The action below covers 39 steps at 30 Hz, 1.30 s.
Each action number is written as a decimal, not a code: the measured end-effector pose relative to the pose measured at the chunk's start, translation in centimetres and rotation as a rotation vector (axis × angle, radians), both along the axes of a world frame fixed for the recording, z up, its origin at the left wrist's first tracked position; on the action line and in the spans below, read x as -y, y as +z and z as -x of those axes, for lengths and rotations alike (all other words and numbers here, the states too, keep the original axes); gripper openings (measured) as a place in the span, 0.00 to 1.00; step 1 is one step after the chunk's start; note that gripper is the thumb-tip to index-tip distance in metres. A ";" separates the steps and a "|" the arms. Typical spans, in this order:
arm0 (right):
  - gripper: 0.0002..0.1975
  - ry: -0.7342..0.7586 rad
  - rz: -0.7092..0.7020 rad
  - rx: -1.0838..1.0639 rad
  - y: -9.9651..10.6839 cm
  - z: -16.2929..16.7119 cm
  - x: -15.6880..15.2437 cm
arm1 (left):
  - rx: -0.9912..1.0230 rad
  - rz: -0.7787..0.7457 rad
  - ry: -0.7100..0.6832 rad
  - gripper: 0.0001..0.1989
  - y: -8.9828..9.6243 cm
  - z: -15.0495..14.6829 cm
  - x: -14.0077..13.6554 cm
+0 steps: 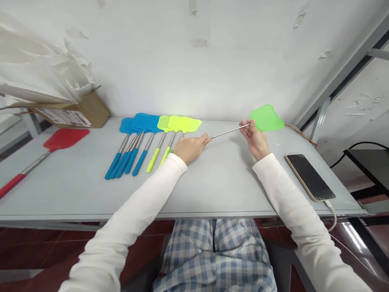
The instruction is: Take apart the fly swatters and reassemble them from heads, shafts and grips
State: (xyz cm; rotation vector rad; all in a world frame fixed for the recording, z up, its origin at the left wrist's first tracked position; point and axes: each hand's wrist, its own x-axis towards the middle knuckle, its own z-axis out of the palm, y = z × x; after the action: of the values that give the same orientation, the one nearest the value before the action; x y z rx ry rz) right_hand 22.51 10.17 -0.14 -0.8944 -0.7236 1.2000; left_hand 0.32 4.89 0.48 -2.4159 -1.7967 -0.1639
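A green fly swatter (267, 119) with a thin metal rod is stretched between my two hands above the table. My left hand (191, 148) is closed around its handle end, most of which is hidden in the fist. At the other end of the rod, just below the green head, the fingers of my right hand (255, 137) pinch it. Left of my left hand lie several blue fly swatters (145, 122) with overlapping heads, and beside them yellow fly swatters (186, 124), partly covered by that hand. A red fly swatter (66, 139) lies extended at the far left.
A smartphone (309, 176) with a white cable plugged in lies at the table's right. An open cardboard box (93, 110) with plastic wrapping stands at the back left. The white wall (230, 53) rises behind the grey table (218, 189); a metal frame stands on the right.
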 end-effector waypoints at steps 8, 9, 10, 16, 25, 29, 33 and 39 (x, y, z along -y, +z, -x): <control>0.13 -0.050 0.010 -0.077 1.2 -3.7 -1.4 | -0.123 -0.040 -0.003 0.28 0.8 2.4 -0.9; 0.13 -0.068 0.016 -0.080 1.2 -4.5 -1.7 | -0.138 -0.043 -0.002 0.28 0.7 3.0 -0.9; 0.13 -0.084 0.025 -0.081 1.3 -5.3 -1.9 | -0.149 -0.039 -0.002 0.28 0.6 3.8 -0.8; 0.12 -0.118 0.037 -0.072 1.6 -9.1 -3.5 | -0.170 0.030 0.075 0.25 0.1 9.3 0.8; 0.09 -0.084 -0.017 -0.069 2.1 -9.6 -4.2 | -0.251 -0.030 0.111 0.25 0.7 13.9 1.9; 0.12 -0.109 -0.021 -0.087 1.6 -9.6 -4.5 | -0.206 -0.034 0.100 0.25 0.4 13.3 1.5; 0.17 -0.155 -0.042 -0.118 1.1 -9.9 -4.8 | -0.158 -0.031 0.086 0.24 0.5 12.1 1.2; 0.18 -0.249 -0.034 -0.136 0.6 -10.7 -5.6 | -0.133 -0.021 0.081 0.23 1.1 11.3 0.9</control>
State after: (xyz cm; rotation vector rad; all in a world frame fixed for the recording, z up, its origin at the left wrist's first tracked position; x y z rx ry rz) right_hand 33.20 15.76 0.44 -0.8392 -0.5052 1.0127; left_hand -10.99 4.02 1.61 -2.2771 -1.8196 -0.0135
